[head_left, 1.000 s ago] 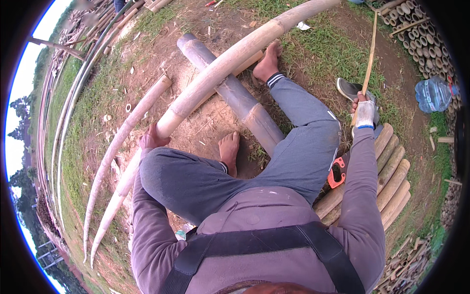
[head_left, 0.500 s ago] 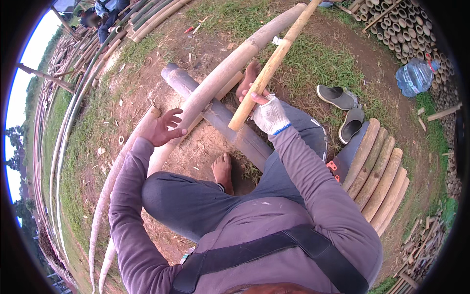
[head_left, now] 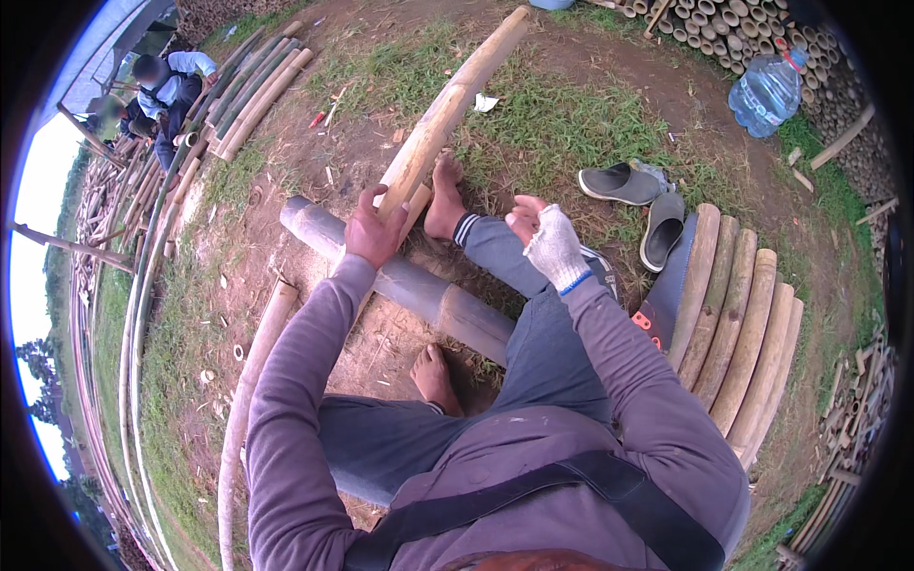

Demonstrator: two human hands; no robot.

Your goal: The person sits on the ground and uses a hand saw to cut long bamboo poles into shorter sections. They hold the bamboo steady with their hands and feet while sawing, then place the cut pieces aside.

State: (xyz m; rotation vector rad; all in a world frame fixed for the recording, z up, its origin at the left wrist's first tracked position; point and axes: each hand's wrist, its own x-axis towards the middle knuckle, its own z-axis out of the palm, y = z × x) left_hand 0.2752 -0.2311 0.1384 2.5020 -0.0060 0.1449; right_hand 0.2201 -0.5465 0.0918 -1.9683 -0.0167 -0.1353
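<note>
A thick, pale bamboo pole [head_left: 447, 107] slants up and away from me, its surface lighter along one side. My bare left hand [head_left: 376, 231] is closed round its near part. Behind my left hand and sleeve, the pole's lower stretch is hidden. Under it, a dark bamboo log [head_left: 419, 285] lies crosswise on the ground between my feet. My right hand [head_left: 554, 246], in a white knitted glove with bare fingertips, hovers over my right leg. Its fingers are half bent and apart, with nothing visible in them.
Cut bamboo lengths [head_left: 733, 324] lie at my right beside a saw with an orange handle [head_left: 649, 325]. Beyond are grey shoes [head_left: 619, 183], a water jug [head_left: 766, 92] and stacked bamboo [head_left: 709, 24]. Another pole [head_left: 252, 381] lies left; people [head_left: 171, 90] sit far left.
The slim yellow bamboo stick has left my right hand. My left hand, open before, has moved forward and right and closed on the pole. The view has shifted.
</note>
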